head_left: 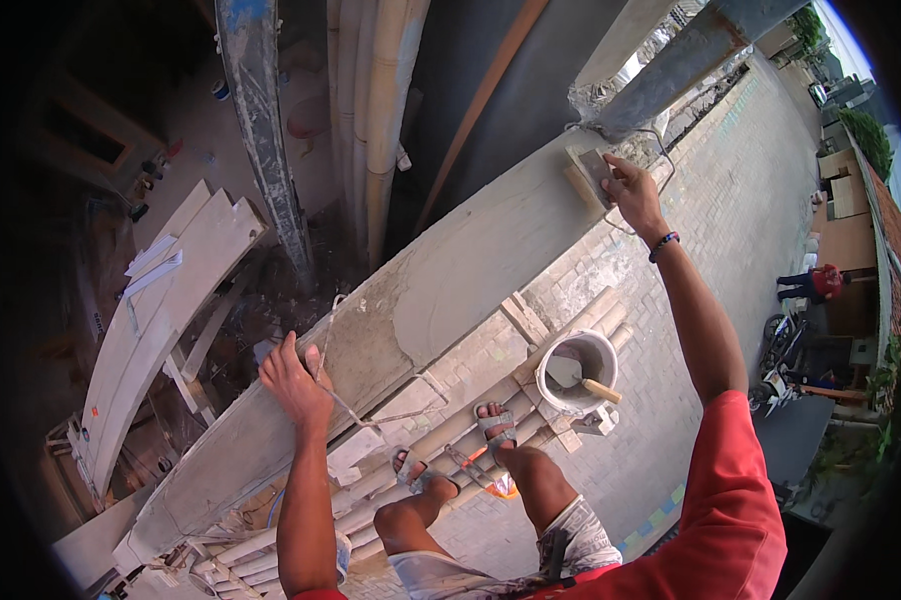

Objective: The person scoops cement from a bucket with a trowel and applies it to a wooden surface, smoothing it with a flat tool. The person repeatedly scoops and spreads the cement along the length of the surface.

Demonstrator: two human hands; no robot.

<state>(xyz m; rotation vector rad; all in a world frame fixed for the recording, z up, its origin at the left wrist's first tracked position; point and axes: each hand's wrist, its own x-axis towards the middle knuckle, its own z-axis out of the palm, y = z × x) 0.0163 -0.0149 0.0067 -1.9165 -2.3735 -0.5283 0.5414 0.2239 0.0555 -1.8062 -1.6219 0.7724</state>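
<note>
My right hand [631,195] is closed on a plastering float [593,180], a rectangular tool with a wooden edge. The float sits at the far end of a long concrete beam [371,345], against its top face. Smooth wet mortar [501,255] coats the beam's farther part, while the nearer stretch is rougher and browner. My left hand [299,385] rests on the beam's left edge, fingers apart, beside a bent metal rod clamp [349,408] that spans the beam. Another bent rod [668,160] lies near the float.
Below the beam, a bucket [576,372] with grey mix and a wooden-handled trowel [601,391] stands near bamboo poles [451,430] under my feet. A metal post [671,75] rises at the beam's far end. Planks [161,310] lie left. A person [826,283] stands beyond the paved road.
</note>
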